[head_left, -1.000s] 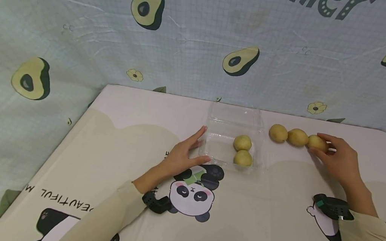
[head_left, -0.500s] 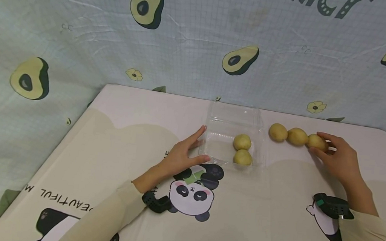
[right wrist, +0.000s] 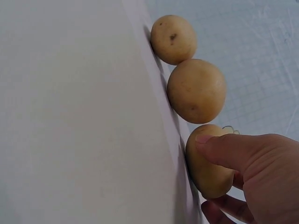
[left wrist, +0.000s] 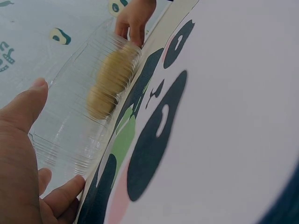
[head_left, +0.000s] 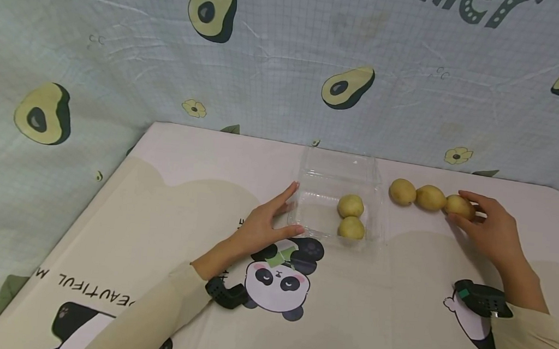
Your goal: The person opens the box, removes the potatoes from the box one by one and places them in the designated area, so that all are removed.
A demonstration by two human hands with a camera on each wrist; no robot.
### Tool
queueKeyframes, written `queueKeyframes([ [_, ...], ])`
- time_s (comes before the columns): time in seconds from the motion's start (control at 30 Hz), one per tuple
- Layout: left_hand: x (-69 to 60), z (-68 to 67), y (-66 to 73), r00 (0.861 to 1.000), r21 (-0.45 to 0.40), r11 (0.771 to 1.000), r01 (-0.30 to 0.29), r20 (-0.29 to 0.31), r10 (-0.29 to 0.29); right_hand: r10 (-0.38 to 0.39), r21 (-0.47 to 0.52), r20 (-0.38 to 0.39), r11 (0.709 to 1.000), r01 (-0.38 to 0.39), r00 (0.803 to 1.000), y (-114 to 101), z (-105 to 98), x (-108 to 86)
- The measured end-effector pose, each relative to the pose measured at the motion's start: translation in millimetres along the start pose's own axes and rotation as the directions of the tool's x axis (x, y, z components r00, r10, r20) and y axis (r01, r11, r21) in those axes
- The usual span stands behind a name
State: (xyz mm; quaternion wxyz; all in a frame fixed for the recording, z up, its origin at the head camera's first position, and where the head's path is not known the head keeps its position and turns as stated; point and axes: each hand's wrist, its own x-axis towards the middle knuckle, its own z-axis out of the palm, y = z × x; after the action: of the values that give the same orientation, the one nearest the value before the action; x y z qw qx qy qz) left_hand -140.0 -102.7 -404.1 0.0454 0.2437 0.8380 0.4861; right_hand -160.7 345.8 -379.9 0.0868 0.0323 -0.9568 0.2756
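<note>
A clear plastic box with its lid folded back holds two potatoes at its right side. My left hand is spread at the box's left edge, thumb by the near corner, fingertips touching the wall. Right of the box, three potatoes lie in a row on the table; my right hand holds the rightmost potato between thumb and fingers. In the right wrist view, the thumb lies across that potato, with the middle potato and the far one beyond it.
The table has a pale cloth printed with pandas. Behind it hangs a light curtain with avocado prints, close behind the box's lid and the row of potatoes. Black bands sit on both wrists.
</note>
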Motion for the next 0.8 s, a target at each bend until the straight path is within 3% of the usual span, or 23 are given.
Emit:
queueKeyframes([
  [0.33,0.4,0.3,-0.2,1.000,0.009,1.000,0.000,-0.001,0.000,-0.031,0.011,-0.058,0.999,0.032,0.998,-5,-9,-0.7],
  [0.8,0.9,0.1,-2.5,1.000,0.011,1.000,-0.012,-0.003,0.012,-0.119,0.019,-0.207,0.992,0.125,0.971,-38,-21,-4.0],
])
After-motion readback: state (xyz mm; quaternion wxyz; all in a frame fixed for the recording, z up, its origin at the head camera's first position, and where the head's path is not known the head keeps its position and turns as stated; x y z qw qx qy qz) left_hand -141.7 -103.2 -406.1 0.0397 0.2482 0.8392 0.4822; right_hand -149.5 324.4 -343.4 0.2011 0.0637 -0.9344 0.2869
